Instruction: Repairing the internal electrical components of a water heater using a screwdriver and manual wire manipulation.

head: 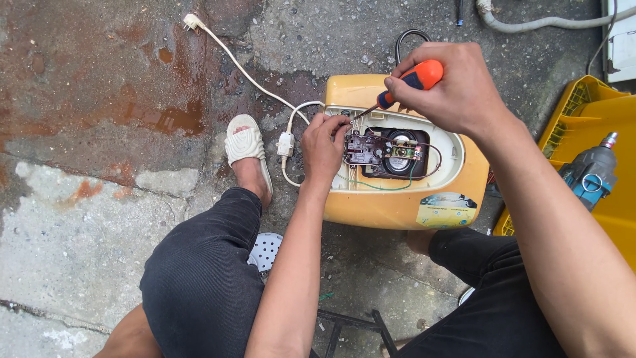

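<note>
A yellow appliance housing (371, 211) lies on the concrete with its cover off, showing a dark circuit part (363, 150), a round black component (400, 154) and thin wires. My right hand (445, 85) is shut on an orange-and-black screwdriver (412, 81), whose tip points down-left into the opening's upper left corner. My left hand (322, 144) pinches something small at that same corner, beside the screwdriver tip. What the fingers pinch is hidden.
A white power cord (246, 71) with an inline box (285, 143) runs from the housing to a plug (191, 21) at upper left. A yellow crate (604, 193) with a teal power drill (589, 174) stands right. My sandalled foot (246, 147) and knees flank the housing. The ground is wet.
</note>
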